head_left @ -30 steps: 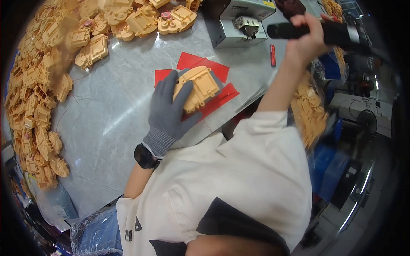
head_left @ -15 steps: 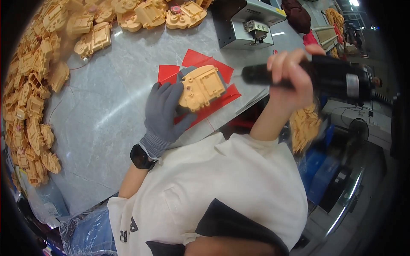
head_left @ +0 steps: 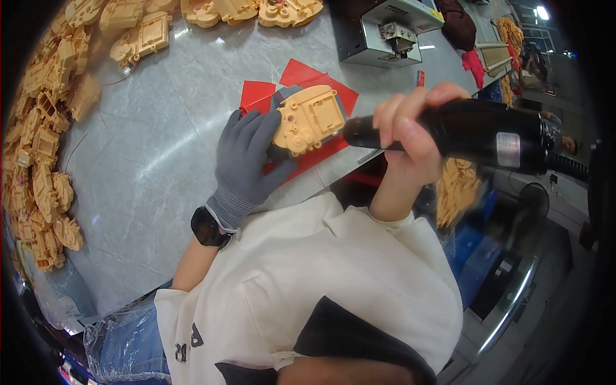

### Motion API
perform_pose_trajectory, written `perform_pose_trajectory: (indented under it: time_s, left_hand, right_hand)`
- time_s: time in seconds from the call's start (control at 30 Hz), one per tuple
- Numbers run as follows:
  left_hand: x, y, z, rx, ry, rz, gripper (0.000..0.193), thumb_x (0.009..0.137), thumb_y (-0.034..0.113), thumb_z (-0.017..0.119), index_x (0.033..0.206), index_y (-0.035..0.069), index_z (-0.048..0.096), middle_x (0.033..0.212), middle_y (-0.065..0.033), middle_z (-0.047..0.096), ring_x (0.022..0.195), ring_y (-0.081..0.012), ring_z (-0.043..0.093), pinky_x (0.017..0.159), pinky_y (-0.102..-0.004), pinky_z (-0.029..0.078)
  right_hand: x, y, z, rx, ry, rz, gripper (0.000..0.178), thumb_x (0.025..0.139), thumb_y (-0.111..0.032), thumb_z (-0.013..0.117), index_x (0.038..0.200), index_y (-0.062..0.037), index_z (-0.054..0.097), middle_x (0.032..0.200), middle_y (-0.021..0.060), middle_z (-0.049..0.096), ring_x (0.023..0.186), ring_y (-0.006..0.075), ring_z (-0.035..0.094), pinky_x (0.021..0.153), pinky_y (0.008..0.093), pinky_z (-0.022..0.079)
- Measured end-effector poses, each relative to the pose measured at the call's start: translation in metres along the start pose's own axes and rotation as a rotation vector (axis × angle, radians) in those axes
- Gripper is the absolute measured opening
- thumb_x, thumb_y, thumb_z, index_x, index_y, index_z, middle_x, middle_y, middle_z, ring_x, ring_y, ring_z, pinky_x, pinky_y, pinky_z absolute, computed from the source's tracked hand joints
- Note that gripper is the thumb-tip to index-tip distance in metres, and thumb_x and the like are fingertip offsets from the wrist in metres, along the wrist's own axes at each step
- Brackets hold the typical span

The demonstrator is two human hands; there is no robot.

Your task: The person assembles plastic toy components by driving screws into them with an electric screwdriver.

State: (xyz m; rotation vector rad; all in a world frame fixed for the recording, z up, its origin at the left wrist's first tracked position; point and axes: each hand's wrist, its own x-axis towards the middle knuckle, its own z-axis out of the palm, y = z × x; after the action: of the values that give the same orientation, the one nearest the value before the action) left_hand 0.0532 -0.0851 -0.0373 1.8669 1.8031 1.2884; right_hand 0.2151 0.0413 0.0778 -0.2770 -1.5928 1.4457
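Observation:
A pale orange plastic housing (head_left: 312, 117) rests on a dark grey block (head_left: 285, 94) at the table's front edge. My left hand (head_left: 247, 147), in a grey glove, grips the housing's left side, fingers at the far edge and thumb at the near one. A black power screwdriver (head_left: 475, 131) lies sideways in my bare right hand (head_left: 416, 131), my fingers wrapped round its body. Its narrow end points left and overlaps the housing's right edge in the head view; whether they touch I cannot tell. Red flat pieces (head_left: 256, 96) stick out around the block.
Many similar orange housings (head_left: 48, 147) are heaped along the table's left side, with more (head_left: 141, 40) at the back. A grey and black machine (head_left: 388, 32) stands at the back right. A cable (head_left: 568, 167) trails from the screwdriver. More orange parts (head_left: 457, 189) lie right of my forearm.
My right hand has brought the screwdriver left, up to the housing's right edge. My left hand keeps its grip on the housing. The whole view has shifted slightly.

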Motion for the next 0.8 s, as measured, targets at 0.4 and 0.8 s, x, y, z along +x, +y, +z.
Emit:
perform_pose_trajectory:
  time_s: [0.4, 0.8]
  left_hand:
    - [0.004, -0.001, -0.005, 0.000, -0.065, 0.050, 0.067, 0.065, 0.019, 0.076, 0.125, 0.004, 0.050, 0.115, -0.0147, 0.056, 0.109, -0.0340, 0.053, 0.101, -0.0510, 0.035]
    - [0.010, 0.003, -0.003, -0.056, -0.115, 0.034, 0.067, 0.067, 0.020, 0.075, 0.126, 0.005, 0.050, 0.117, -0.0149, 0.055, 0.110, -0.0330, 0.052, 0.102, -0.0517, 0.033]
  right_hand:
    - [-0.005, 0.005, 0.007, -0.095, -0.058, -0.032, 0.037, 0.074, 0.004, 0.054, 0.105, -0.0054, 0.035, 0.067, 0.0082, 0.049, 0.051, 0.0168, 0.048, 0.053, 0.0319, 0.043]
    - [0.109, 0.025, -0.108, -0.236, 0.585, -0.263, 0.031, 0.068, 0.010, 0.057, 0.097, 0.0024, 0.050, 0.060, 0.0102, 0.051, 0.050, 0.0211, 0.053, 0.058, 0.0365, 0.048]
